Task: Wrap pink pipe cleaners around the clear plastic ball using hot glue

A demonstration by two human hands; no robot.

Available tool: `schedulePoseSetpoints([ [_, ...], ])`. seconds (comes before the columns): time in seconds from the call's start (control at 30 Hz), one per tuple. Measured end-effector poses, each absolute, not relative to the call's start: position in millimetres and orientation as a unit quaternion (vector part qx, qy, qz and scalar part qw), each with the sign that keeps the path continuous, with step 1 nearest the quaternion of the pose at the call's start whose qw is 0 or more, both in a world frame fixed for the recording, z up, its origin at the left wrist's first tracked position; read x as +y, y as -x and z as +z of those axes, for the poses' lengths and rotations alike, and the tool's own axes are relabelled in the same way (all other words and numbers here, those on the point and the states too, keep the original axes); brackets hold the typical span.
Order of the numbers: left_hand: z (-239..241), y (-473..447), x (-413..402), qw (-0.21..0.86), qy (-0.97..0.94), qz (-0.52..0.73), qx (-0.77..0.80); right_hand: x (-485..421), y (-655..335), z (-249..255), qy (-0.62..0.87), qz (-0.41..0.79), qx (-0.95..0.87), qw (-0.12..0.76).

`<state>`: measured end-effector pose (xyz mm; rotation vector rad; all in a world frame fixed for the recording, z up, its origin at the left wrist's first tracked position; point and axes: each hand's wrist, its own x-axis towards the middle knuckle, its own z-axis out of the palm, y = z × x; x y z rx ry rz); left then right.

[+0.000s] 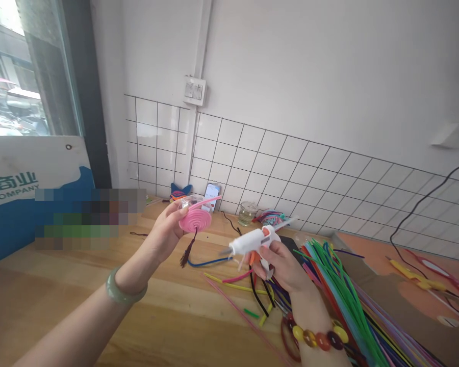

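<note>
My left hand [168,228] grips a clear round plastic piece with a pink pipe-cleaner spiral [196,221] coiled on its face. A loose pink end sticks out from its upper right, and a dark tassel [187,254] hangs beneath it. Held in my right hand [277,265] is a white hot glue gun [252,241] with orange parts, its nozzle pointing left toward the spiral but apart from it. A clear glue stick [288,223] juts from the gun's rear. Below the gun lie loose pipe cleaners [237,286] in blue, yellow, pink and black.
At right lies a thick bundle of coloured pipe cleaners [344,290]. Along the wall stand a phone [211,192], a glass jar [248,213] and colourful fish-like crafts [180,192]. A yellow tool [409,275] with a cord rests far right. Black wire grid [290,163] covers the lower wall.
</note>
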<state>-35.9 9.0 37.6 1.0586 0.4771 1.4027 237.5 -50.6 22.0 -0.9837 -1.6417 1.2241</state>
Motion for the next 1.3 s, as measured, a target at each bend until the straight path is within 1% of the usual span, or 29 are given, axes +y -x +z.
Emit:
schedulePoseSetpoints([
  [0.1, 35, 34, 8, 0.597, -0.464, 0.619, 0.214, -61, -225, 35, 0.385, 0.42, -0.636, 0.521],
  [0.17, 35, 32, 7, 0.584, -0.469, 0.625, 0.22, -69, -216, 41, 0.389, 0.357, -0.641, 0.557],
  [0.33, 34, 29, 3, 0.551, -0.487, 0.638, 0.23, -86, -200, 46, 0.431, 0.207, -0.664, 0.575],
  [0.53, 31, 27, 0, 0.523, -0.519, 0.638, 0.223, -89, -196, 45, 0.455, 0.11, -0.698, 0.543],
  [0.7, 33, 26, -2, 0.516, -0.528, 0.64, 0.214, -90, -194, 47, 0.45, 0.082, -0.709, 0.536],
  [1.3, 33, 25, -3, 0.507, -0.536, 0.643, 0.206, -90, -194, 44, 0.464, 0.054, -0.707, 0.532],
])
